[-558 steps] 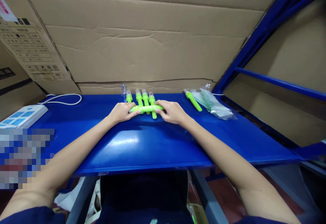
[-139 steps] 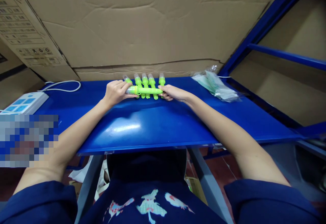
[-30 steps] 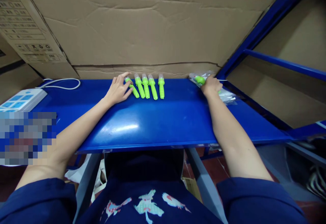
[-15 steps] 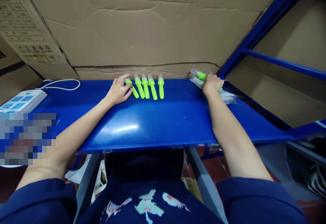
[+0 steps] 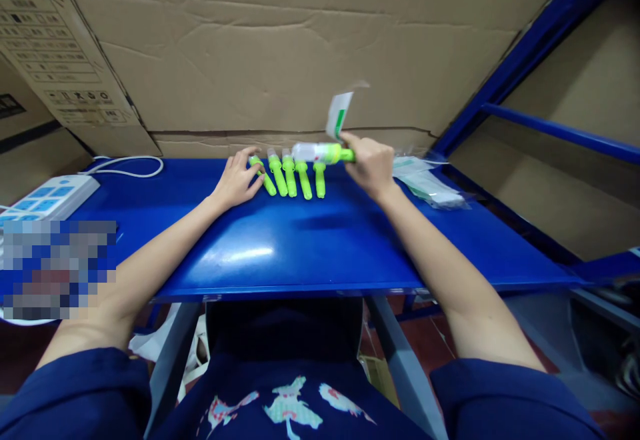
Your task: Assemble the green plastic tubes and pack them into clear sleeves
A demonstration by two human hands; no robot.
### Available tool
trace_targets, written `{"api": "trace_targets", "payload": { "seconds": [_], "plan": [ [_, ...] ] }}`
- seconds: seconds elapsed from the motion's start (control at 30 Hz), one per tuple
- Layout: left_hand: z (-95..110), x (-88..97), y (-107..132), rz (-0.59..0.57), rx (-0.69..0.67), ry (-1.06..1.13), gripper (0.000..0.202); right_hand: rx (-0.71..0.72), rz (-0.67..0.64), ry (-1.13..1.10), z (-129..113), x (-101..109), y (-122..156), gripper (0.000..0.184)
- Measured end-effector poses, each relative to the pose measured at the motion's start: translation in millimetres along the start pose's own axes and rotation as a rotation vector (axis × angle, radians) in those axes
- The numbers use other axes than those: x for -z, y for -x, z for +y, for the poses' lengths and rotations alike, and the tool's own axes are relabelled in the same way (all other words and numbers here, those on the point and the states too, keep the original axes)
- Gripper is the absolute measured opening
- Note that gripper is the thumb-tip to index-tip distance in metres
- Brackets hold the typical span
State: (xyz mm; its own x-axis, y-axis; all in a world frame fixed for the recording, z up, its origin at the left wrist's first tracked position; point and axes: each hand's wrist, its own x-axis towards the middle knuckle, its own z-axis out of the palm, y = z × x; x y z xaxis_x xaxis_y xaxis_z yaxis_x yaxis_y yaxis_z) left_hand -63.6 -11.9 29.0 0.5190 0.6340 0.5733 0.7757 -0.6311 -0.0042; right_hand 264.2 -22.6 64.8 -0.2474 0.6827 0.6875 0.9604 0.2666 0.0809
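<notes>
Green pens [image 5: 294, 177] lie five in a row at the back of the blue worktop [image 5: 300, 247]. The left hand [image 5: 235, 185] rests open beside them, fingertips on the leftmost. Just above the row's right end, the right hand [image 5: 367, 163] pinches a sixth pen [image 5: 334, 155] and a thin plastic sleeve [image 5: 340, 112]. It is probably light, stiff and slick, best gripped at the barrel rather than the clear cap [image 5: 304, 153].

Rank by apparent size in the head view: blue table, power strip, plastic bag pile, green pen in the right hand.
1. blue table
2. power strip and plastic bag pile: they look alike, and the strip is partly cut off, so unranked
3. green pen in the right hand
</notes>
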Motion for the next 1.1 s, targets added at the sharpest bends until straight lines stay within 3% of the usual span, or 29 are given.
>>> {"api": "trace_targets", "payload": {
  "seconds": [0.1,0.23,0.3,0.43,0.5,0.6,0.73,0.8,1.0,1.1],
  "plan": [
    [-0.4,-3.4,-0.5,0.049,0.015,0.036,0.032,0.292,0.015,-0.186,-31.0,-3.5,8.9,0.04],
    [4.2,-6.3,-1.7,0.065,-0.055,0.145,0.057,0.361,-0.1,-0.323,-52.4,-6.7,17.2,0.042],
    [9.1,-6.7,-2.0,0.047,-0.092,0.219,0.065,0.333,-0.148,-0.363,-53.2,-8.9,18.3,0.04],
    [16.8,-6.5,-2.0,-0.025,-0.136,0.238,0.043,0.277,-0.172,-0.447,-49.6,-12.3,17.8,0.035],
    [17.6,-5.3,-2.5,-0.012,-0.123,0.217,0.044,0.255,-0.159,-0.49,-49.0,-11.7,17.6,0.035],
    [15.7,1.4,-4.7,0.113,-0.026,0.209,0.048,0.202,-0.135,-0.512,-47.9,-10.0,17.4,0.036],
    [9.5,20.3,-7.1,0.343,0.2,0.119,0.059,0.063,-0.13,-0.467,-44.4,-12.8,15.0,0.047],
    [6.2,29.0,-6.8,0.377,0.237,0.068,0.065,-0.032,-0.142,-0.453,-42.7,-16.5,12.9,0.044],
    [1.2,27.0,-4.9,0.196,0.118,-0.039,0.07,-0.264,-0.196,-0.422,-31.7,-26.1,7.0,0.036],
    [-8.4,21.9,-7.4,0.189,0.194,-0.018,0.072,-0.296,-0.19,-0.386,-22.6,-29.6,5.0,0.035]
  ]
}}
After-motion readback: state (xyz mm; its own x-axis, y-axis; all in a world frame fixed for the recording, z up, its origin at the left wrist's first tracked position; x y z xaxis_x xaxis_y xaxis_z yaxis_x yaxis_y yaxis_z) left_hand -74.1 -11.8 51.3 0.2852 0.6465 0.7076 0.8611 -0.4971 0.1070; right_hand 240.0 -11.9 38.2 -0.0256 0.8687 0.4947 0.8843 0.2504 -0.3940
